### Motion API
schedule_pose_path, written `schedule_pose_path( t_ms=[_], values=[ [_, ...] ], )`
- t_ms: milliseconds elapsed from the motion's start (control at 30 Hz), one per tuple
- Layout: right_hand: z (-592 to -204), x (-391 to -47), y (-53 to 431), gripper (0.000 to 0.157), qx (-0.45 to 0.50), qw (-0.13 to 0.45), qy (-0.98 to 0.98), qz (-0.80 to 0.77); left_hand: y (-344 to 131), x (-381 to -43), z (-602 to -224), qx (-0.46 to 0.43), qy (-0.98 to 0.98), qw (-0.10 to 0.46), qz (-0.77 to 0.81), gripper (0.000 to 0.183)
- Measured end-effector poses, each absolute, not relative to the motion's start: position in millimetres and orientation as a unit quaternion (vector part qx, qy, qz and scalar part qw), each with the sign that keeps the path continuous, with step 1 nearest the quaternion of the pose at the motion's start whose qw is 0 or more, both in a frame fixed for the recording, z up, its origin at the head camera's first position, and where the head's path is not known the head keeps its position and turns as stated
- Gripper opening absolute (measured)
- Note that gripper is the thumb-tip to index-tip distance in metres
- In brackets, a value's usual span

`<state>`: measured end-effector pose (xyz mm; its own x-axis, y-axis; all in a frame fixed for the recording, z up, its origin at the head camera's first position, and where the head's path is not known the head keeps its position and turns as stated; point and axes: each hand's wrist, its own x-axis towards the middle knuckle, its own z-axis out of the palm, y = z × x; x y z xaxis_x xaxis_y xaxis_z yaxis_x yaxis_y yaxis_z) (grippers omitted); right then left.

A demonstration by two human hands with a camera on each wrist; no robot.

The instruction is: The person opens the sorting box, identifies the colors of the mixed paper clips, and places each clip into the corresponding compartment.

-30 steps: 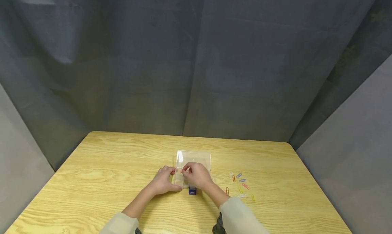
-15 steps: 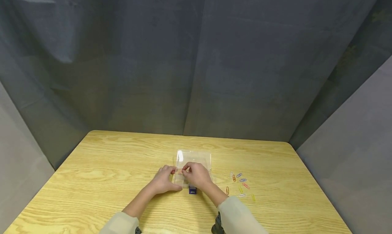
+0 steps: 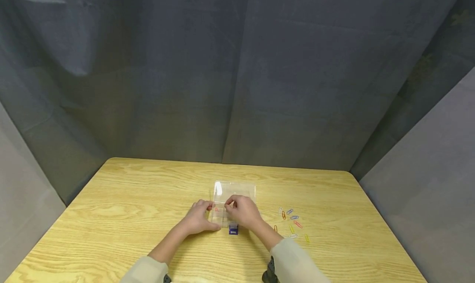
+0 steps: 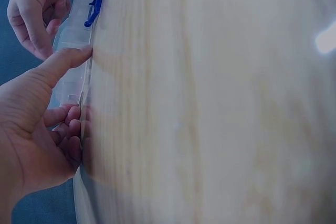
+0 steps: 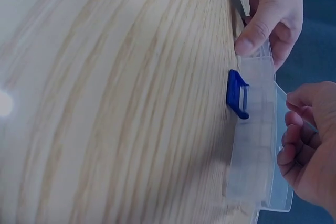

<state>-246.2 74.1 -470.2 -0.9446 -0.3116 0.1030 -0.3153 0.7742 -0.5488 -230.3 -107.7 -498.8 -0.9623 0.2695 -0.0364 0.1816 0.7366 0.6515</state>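
Note:
A clear plastic box (image 3: 218,219) with inner dividers sits on the table, its transparent lid (image 3: 241,188) raised at the back. A blue latch (image 3: 233,230) hangs at its front edge. My left hand (image 3: 196,220) holds the box's left end, with the thumb at the front corner and the fingers at the back left. A small pinkish paper clip (image 3: 217,209) lies in the left compartment. Above the box's middle is my right hand (image 3: 243,211), its fingers (image 5: 294,135) loosely bent, and I see nothing between them.
Several coloured paper clips lie scattered on the wooden table (image 3: 148,192) right of the box, among them a pink paper clip (image 3: 298,225), a blue paper clip (image 3: 294,218) and a yellow paper clip (image 3: 307,238). A dark curtain (image 3: 230,89) hangs behind the table.
My right hand has let go of the pinkish paper clip in the left compartment and shifted slightly right. The left hand stays on the box.

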Motion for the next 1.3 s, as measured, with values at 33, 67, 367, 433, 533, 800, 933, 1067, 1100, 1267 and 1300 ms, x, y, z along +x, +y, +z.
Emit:
schedule_pose_path(
  t_ms=[33, 67, 367, 433, 533, 800, 933, 1067, 1100, 1267, 1300],
  values=[
    [-469.6, -246.0, 75.9, 0.011, 0.165, 0.004, -0.943, 0.29, -107.5, -230.4, -498.7, 0.12, 0.93, 0.064, 0.342, 0.079],
    [-469.2, -245.9, 78.0, 0.01, 0.163, 0.006, -0.944, 0.288, -107.3, -230.6, -498.6, 0.118, 0.93, 0.064, 0.341, 0.08],
    [-464.5, -245.7, 101.1, 0.01, 0.137, 0.019, -0.947, 0.288, -107.1, -230.2, -498.1, 0.122, 0.93, 0.064, 0.34, 0.08],
    [-464.1, -245.7, 106.2, 0.011, 0.136, 0.018, -0.948, 0.288, -107.2, -230.1, -498.0, 0.122, 0.931, 0.063, 0.339, 0.081],
    [-463.8, -245.2, 113.3, 0.011, 0.14, 0.019, -0.948, 0.285, -107.2, -230.3, -498.5, 0.122, 0.931, 0.063, 0.337, 0.081],
    [-458.6, -240.7, 130.1, 0.012, 0.142, 0.023, -0.952, 0.27, -106.8, -230.5, -500.1, 0.122, 0.929, 0.065, 0.343, 0.081],
    [-458.4, -239.2, 141.0, 0.011, 0.142, 0.021, -0.953, 0.266, -107.3, -229.8, -500.0, 0.119, 0.929, 0.066, 0.343, 0.081],
    [-457.5, -237.1, 153.7, 0.01, 0.139, 0.021, -0.955, 0.261, -107.4, -229.6, -499.1, 0.121, 0.929, 0.064, 0.343, 0.08],
    [-457.0, -236.6, 157.0, 0.01, 0.137, 0.022, -0.955, 0.261, -107.4, -229.8, -499.1, 0.122, 0.929, 0.063, 0.343, 0.08],
    [-454.4, -234.2, 173.3, 0.009, 0.125, 0.025, -0.955, 0.267, -107.5, -230.1, -498.9, 0.125, 0.929, 0.063, 0.341, 0.08],
    [-454.2, -233.9, 176.6, 0.008, 0.122, 0.025, -0.955, 0.269, -107.6, -229.9, -498.6, 0.125, 0.929, 0.063, 0.342, 0.08]
  ],
)
